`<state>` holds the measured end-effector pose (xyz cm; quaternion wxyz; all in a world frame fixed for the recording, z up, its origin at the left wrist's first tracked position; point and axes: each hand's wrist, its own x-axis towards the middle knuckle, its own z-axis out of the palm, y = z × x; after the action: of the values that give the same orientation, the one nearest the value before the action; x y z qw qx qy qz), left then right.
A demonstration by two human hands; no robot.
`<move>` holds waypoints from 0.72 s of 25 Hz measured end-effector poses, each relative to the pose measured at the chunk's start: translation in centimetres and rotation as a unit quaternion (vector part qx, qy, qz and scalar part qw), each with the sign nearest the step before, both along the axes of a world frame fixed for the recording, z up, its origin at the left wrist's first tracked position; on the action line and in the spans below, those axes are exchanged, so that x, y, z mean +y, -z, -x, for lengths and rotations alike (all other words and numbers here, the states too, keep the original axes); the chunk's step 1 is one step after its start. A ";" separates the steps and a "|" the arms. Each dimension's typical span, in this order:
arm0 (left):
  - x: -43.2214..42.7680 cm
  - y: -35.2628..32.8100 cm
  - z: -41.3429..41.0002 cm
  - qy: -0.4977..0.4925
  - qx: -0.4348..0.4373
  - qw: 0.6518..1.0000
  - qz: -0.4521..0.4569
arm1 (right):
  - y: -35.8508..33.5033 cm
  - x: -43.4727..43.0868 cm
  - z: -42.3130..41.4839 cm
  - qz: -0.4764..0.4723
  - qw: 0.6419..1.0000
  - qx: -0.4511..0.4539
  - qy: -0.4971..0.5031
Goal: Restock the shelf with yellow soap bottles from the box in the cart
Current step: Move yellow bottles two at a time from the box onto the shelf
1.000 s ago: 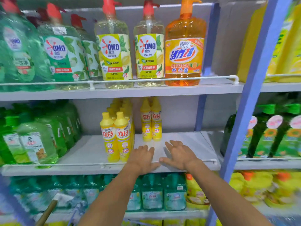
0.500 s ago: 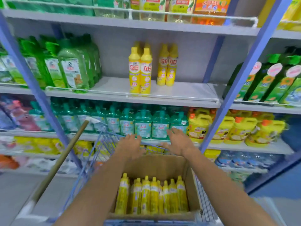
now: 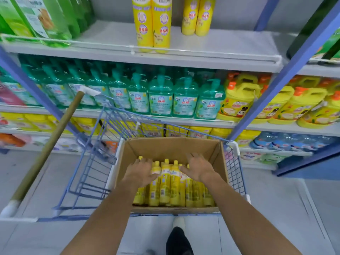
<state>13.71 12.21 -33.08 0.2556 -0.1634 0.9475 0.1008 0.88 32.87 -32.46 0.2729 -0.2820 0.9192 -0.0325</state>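
Note:
An open cardboard box [image 3: 173, 145] sits in the blue wire cart [image 3: 95, 162] and holds several upright yellow soap bottles [image 3: 174, 186]. My left hand [image 3: 140, 173] is down in the box over the caps on the left side, fingers stretched forward, thumb against one bottle's neck. My right hand [image 3: 199, 168] hovers over the bottles on the right with fingers spread. Neither hand holds a bottle. On the grey shelf [image 3: 235, 44] above stand more yellow soap bottles, a pair at the front [image 3: 152, 28] and a pair further back [image 3: 197, 19].
A wooden stick [image 3: 46, 150] leans across the cart's left side. Teal pump bottles [image 3: 160, 100] and yellow jugs [image 3: 241, 102] fill the shelf below, green bottles [image 3: 38, 21] the upper left. A blue upright post [image 3: 283, 76] stands on the right. My shoe [image 3: 178, 223] is behind the cart.
Both hands came off the shelf edge and dropped into the box, reaching the bottle tops. The view tilted down from the shelves to the cart.

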 end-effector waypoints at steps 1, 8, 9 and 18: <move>-0.1 1.3 0.2 -0.005 -0.018 1.000 -0.007 | 1.5 -0.1 0.3 -0.005 1.000 -0.016 -0.003; -0.2 9.5 4.7 -0.050 -0.067 0.995 -0.058 | 11.1 -1.2 3.9 -0.034 0.995 -0.093 -0.017; -0.5 10.8 5.5 -0.058 -0.068 0.994 -0.063 | 12.4 -1.6 4.5 -0.035 0.994 -0.097 -0.021; -2.9 26.3 8.3 -0.135 -0.061 0.981 -0.127 | 25.3 -5.1 6.1 -0.029 0.992 -0.116 0.027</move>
<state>5.40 9.27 -59.42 0.3155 -0.2613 0.8790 0.2438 -5.24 27.78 -57.76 0.3848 -0.2430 0.8893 -0.0456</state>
